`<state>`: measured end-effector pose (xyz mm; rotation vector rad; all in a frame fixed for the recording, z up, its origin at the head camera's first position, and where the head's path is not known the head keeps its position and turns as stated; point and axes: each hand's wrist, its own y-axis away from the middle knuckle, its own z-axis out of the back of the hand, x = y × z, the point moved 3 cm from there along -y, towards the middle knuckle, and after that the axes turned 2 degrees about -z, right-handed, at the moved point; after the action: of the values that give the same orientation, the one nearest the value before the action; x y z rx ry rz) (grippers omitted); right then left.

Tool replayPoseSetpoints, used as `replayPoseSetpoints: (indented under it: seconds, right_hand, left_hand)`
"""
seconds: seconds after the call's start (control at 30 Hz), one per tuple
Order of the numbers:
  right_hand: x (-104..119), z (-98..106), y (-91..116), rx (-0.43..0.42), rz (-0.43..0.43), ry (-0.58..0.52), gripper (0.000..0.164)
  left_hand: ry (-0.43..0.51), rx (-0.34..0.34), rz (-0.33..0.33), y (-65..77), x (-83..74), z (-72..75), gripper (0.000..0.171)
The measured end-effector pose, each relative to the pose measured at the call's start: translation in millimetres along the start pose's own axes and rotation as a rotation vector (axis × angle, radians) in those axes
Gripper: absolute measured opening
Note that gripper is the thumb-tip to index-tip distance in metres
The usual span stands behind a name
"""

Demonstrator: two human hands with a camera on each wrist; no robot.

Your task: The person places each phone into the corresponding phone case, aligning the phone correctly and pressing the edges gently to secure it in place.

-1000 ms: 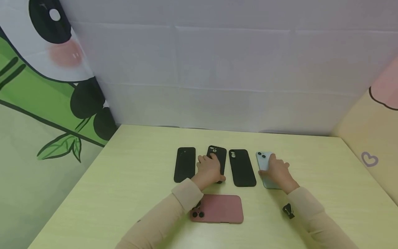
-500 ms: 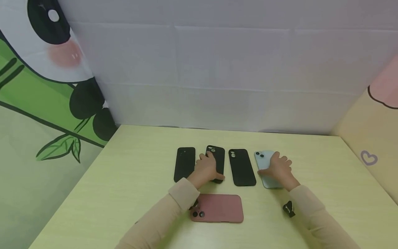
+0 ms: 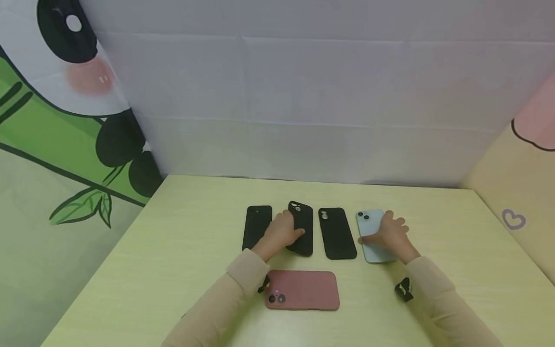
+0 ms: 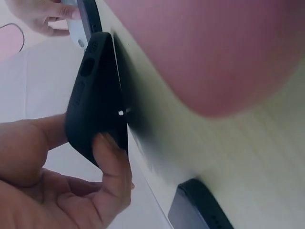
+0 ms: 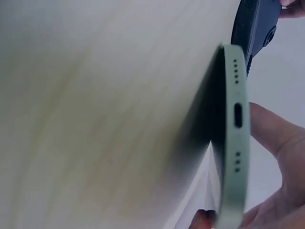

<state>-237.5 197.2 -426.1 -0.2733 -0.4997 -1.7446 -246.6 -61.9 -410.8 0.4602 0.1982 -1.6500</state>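
My left hand pinches the left side of a black phone case. Seen in the left wrist view, the case is tipped up at an angle to the tabletop, with a finger under its edge. At the right, my right hand grips a pale blue phone by its sides, thumb on the left edge. The phone's bottom edge with its charging port faces the right wrist camera, tilted off the table. A second black case lies flat between the two hands.
Left of the left hand, a black phone lies partly covered by that hand. A pink phone rests sideways in front of the row. A white cloth wall stands behind the table's far edge.
My left hand has shifted slightly left, tilting the black case it holds more steeply. The right hand has moved slightly right on the pale blue phone.
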Motion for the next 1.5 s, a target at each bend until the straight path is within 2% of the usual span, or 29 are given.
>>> replayPoseSetpoints:
  seconds: [0.17, 0.33, 0.6, 0.73, 0.93, 1.17, 1.5]
  right_hand:
    - [-4.5, 0.3, -2.3, 0.028, 0.002, -0.007, 0.09]
    - [-11.3, -0.1, -6.3, 0.043, 0.008, -0.091, 0.08]
    - [-17.3, -0.2, -8.6, 0.088, -0.023, -0.3, 0.059]
    - [-18.5, 1.6, -7.8, 0.137, -0.036, -0.42, 0.048]
    - [-17.4, 3.3, -5.0, 0.201, -0.075, -0.557, 0.046]
    - [-19.3, 3.2, -5.2, 0.157, -0.108, -0.517, 0.048]
    - [-21.0, 4.0, -4.4, 0.16, -0.094, -0.528, 0.045]
  left_hand:
    - [0.063, -0.016, -0.035, -1.0, 4.5, 4.1, 0.043]
    - [0.111, -0.037, -0.063, -2.0, 9.2, 5.7, 0.028]
    - [0.22, -0.053, -0.057, -1.3, 13.3, 7.5, 0.031]
    - [0.273, -0.045, -0.045, -3.2, 16.4, 7.0, 0.031]
    - [0.363, 0.004, -0.002, -5.7, 20.8, 5.9, 0.031]
    - [0.499, 0.063, 0.048, -6.1, 25.3, 2.8, 0.031]
    - [0.578, 0.073, 0.078, -4.7, 32.4, 2.2, 0.032]
